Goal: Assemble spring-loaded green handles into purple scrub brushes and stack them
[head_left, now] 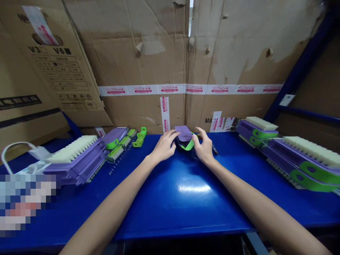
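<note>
At the far middle of the blue table (186,198), both my hands hold one small purple plastic part (183,134) with a green strip (189,145) hanging from it. My left hand (163,146) grips its left side, fingers curled over the top. On the right, my right hand (204,148) pinches the part and the green strip. The part's underside is hidden by my fingers.
A stack of purple brushes with pale bristles (77,157) lies at the left, with green-and-purple handle pieces (124,141) beside it. More purple brushes with green tabs (292,156) line the right. Cardboard boxes (148,63) wall off the back. A small dark tool (214,150) lies by my right hand.
</note>
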`<state>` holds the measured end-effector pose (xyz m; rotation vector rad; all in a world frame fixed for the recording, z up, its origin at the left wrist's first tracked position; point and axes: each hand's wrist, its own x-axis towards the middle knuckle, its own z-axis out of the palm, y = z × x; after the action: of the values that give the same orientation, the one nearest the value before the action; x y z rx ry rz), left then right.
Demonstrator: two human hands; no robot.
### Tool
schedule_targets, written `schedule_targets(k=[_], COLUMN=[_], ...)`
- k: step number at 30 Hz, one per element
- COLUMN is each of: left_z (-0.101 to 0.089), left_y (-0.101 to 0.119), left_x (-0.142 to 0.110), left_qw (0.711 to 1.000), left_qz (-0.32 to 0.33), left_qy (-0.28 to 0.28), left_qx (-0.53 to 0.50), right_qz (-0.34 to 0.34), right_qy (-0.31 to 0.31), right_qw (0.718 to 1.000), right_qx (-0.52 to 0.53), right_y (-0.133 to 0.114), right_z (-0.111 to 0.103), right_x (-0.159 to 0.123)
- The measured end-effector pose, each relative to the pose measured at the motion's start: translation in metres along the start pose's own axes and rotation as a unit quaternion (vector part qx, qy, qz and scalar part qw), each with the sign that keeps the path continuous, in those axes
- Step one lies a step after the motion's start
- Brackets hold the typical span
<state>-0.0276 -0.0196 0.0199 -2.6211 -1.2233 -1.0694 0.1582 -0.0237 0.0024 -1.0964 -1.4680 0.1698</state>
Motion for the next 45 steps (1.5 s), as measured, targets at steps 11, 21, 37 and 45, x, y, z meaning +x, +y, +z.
schedule_targets(k=[11,21,37,45], left_z=[0.010,0.011,0.007,0.006], left_y=[-0.008,0.003,-0.012,-0.016], left_x=[-0.003,-0.005,-0.008,-0.007], left_qw=[0.981,0.964,0.968,0.973], left_qz=[0.109,0.137,0.079,0.047], left_qy=[-0.011,-0.016,-0.019,-0.011], left_qx=[0.161,0.227,0.239,0.228], right_qz=[0.077,0.110,0.153,0.144], right_qy=[-0.038,-0.055,-0.131,-0.127], right_qw=[0.996,0.992,0.969,0.972], right_qx=[-0.006,0.002,0.145,0.134], right_y=[0.010,0.024,0.033,0.032], right_z=[0.000,0.002,0.006,0.003], right_x=[0.004,0.007,0.008,0.009])
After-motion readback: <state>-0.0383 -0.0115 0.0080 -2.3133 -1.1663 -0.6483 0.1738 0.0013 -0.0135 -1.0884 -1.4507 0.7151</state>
